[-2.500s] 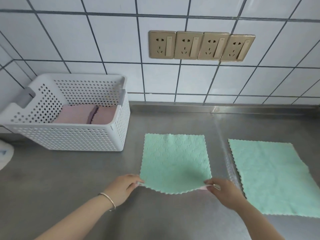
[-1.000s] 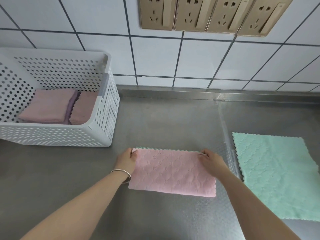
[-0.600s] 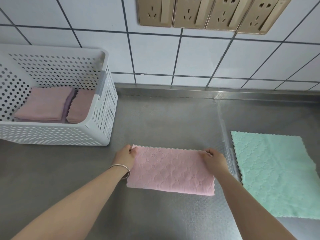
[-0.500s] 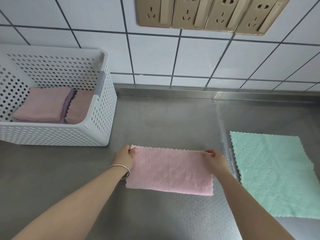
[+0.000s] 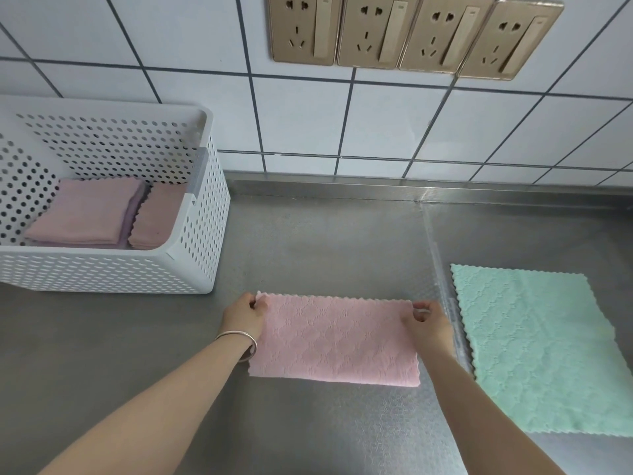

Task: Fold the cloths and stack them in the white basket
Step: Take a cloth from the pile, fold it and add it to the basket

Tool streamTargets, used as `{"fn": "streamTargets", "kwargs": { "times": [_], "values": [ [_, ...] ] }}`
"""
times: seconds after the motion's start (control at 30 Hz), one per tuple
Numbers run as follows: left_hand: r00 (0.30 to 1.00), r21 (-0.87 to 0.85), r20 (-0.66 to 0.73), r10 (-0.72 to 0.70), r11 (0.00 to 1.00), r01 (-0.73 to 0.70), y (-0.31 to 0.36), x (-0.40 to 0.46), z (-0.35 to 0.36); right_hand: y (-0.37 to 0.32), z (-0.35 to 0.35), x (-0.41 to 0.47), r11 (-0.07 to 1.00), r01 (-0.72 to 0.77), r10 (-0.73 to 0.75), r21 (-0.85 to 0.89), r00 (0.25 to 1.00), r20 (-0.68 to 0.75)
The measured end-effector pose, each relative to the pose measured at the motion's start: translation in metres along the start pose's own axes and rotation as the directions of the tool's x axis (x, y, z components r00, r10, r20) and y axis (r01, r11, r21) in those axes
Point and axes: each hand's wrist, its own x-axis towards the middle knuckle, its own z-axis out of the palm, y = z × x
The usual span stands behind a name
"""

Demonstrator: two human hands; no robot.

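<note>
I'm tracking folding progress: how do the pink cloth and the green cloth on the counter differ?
The pink cloth is folded into a narrow strip; the green cloth lies spread open. The left hand and right hand pinch the pink one's far corners; the green one lies untouched. Both have scalloped edges and lie flat.

Half-folded cloth (image 5: 334, 341): pink, embossed diamond pattern, scalloped edge. Flat cloth (image 5: 544, 347): mint green, same embossed pattern. Basket (image 5: 191, 255): white, perforated with round holes. Folded cloths inside (image 5: 85, 210): dusty pink. Countertop (image 5: 329, 234): grey steel. Wall tiles (image 5: 387, 121): white, dark grout. Sockets (image 5: 414, 32): gold.
</note>
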Motion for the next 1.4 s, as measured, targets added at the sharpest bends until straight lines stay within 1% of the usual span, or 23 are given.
{"fn": "streamTargets", "kwargs": {
  "times": [0.07,0.1,0.13,0.17,0.2,0.23,0.27,0.3,0.37,0.47,0.53,0.63,0.7,0.73,0.8,0.83,0.87,0.93,1.0,1.17,1.27,1.33,1.4],
  "values": [
    [0.999,-0.084,-0.033,-0.023,0.996,0.020,0.006,-0.010,-0.001,0.000,0.002,-0.005,0.997,0.043,-0.048,-0.057,0.995,-0.087],
    [0.996,-0.091,-0.085,-0.003,0.996,-0.005,0.007,-0.017,-0.001,0.002,0.004,-0.008,0.980,0.130,-0.155,-0.153,0.974,-0.163],
    [0.982,-0.019,-0.173,0.082,0.996,-0.086,0.006,-0.024,0.001,0.006,0.008,-0.011,0.925,0.255,-0.318,-0.281,0.925,-0.207],
    [0.941,0.131,-0.239,0.240,0.968,-0.214,0.002,-0.031,0.004,0.010,0.012,-0.016,0.835,0.377,-0.483,-0.401,0.851,-0.206],
    [0.880,0.300,-0.229,0.416,0.890,-0.343,-0.001,-0.037,0.008,0.013,0.017,-0.022,0.739,0.472,-0.603,-0.481,0.782,-0.159],
    [0.821,0.435,-0.148,0.551,0.782,-0.447,-0.005,-0.044,0.014,0.016,0.023,-0.029,0.650,0.542,-0.675,-0.532,0.734,-0.077],
    [0.774,0.514,-0.036,0.633,0.675,-0.529,-0.009,-0.048,0.022,0.020,0.030,-0.037,0.580,0.590,-0.695,-0.562,0.718,0.036],
    [0.735,0.552,0.060,0.676,0.591,-0.588,-0.013,-0.051,0.031,0.025,0.036,-0.044,0.524,0.618,-0.684,-0.586,0.716,0.142],
    [0.722,0.582,0.182,0.667,0.519,-0.626,-0.021,-0.053,0.044,0.036,0.046,-0.053,0.461,0.629,-0.629,-0.626,0.729,0.270],
    [0.747,0.628,0.216,0.629,0.497,-0.599,-0.031,-0.048,0.052,0.048,0.053,-0.058,0.491,0.571,-0.512,-0.658,0.800,0.312],
    [0.749,0.623,0.224,0.624,0.499,-0.602,-0.033,-0.045,0.051,0.053,0.052,-0.057,0.484,0.536,-0.466,-0.692,0.827,0.316],
    [0.764,0.625,0.246,0.597,0.505,-0.596,-0.030,-0.045,0.050,0.051,0.050,-0.055,0.485,0.550,-0.478,-0.680,0.817,0.321],
    [0.777,0.617,0.267,0.569,0.518,-0.592,-0.028,-0.049,0.051,0.046,0.048,-0.057,0.553,0.564,-0.504,-0.613,0.812,0.293],
    [0.779,0.612,0.276,0.563,0.522,-0.594,-0.025,-0.051,0.052,0.042,0.045,-0.058,0.627,0.537,-0.506,-0.564,0.832,0.229],
    [0.767,0.601,0.329,0.551,0.504,-0.620,-0.015,-0.054,0.052,0.032,0.037,-0.061,0.825,0.399,-0.437,-0.399,0.899,-0.005],
    [0.753,0.600,0.349,0.558,0.485,-0.637,-0.007,-0.056,0.051,0.026,0.032,-0.062,0.910,0.311,-0.350,-0.275,0.931,-0.105],
    [0.731,0.606,0.369,0.573,0.448,-0.657,-0.001,-0.056,0.051,0.021,0.028,-0.063,0.967,0.215,-0.236,-0.140,0.959,-0.155],
    [0.659,0.596,0.444,0.607,0.349,-0.723,0.006,-0.057,0.054,0.015,0.019,-0.062,0.997,0.036,-0.027,0.061,0.989,-0.146],
    [0.655,0.547,0.537,0.531,0.371,-0.750,0.006,-0.060,0.053,0.013,0.014,-0.058,0.989,-0.078,0.086,0.122,0.994,-0.062],
    [0.665,0.571,0.570,0.482,0.351,-0.743,0.011,-0.061,0.053,0.002,-0.004,-0.054,0.973,-0.151,0.182,-0.177,0.967,0.177],
    [0.681,0.563,0.584,0.442,0.384,-0.732,0.019,-0.065,0.052,-0.002,-0.011,-0.056,0.954,-0.131,0.195,-0.269,0.954,0.227],
    [0.696,0.548,0.574,0.432,0.428,-0.718,0.028,-0.066,0.050,-0.006,-0.011,-0.064,0.916,-0.038,0.123,-0.400,0.974,0.190],
    [0.708,0.480,0.496,0.503,0.521,-0.706,0.042,-0.071,0.043,-0.012,-0.007,-0.070,0.843,0.110,-0.034,-0.527,0.988,0.152]
  ]
}}
